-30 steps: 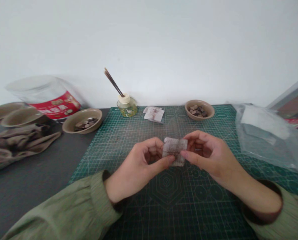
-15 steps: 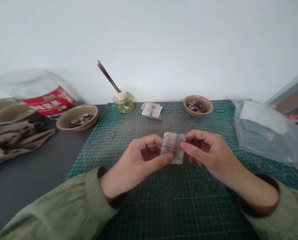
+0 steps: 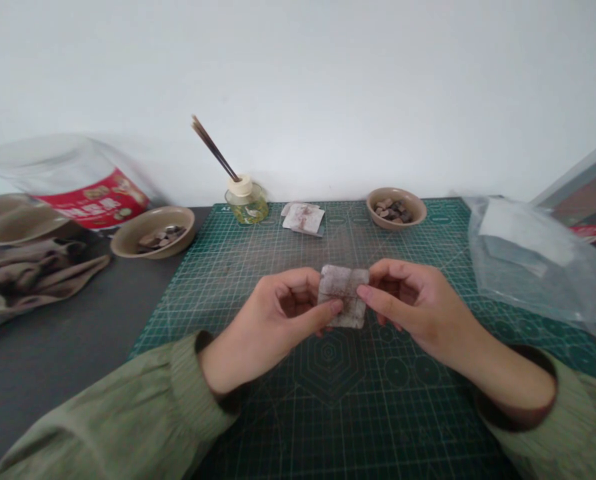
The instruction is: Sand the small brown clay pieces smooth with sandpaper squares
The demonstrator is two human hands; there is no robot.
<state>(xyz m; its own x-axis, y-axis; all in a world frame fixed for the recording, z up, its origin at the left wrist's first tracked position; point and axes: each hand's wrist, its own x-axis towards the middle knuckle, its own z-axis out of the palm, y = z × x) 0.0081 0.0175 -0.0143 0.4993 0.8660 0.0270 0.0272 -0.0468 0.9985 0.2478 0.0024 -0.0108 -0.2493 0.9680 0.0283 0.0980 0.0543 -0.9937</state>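
A small greyish-white square packet with brown stains is held above the green cutting mat. My left hand pinches its left side, thumb on the front face. On the packet's right edge, my right hand has its thumb and forefinger closed. Similar stained packets lie at the mat's back edge. Behind my right hand, a tan bowl holds small brown-grey pieces.
Beside the packets stands a reed diffuser. At left are another bowl of pieces, a clear jar with a red label and a brown cloth. A clear plastic bag lies at right.
The packet has shifted very slightly left between my hands and its tilt has changed a little. Both hands keep hold of it.
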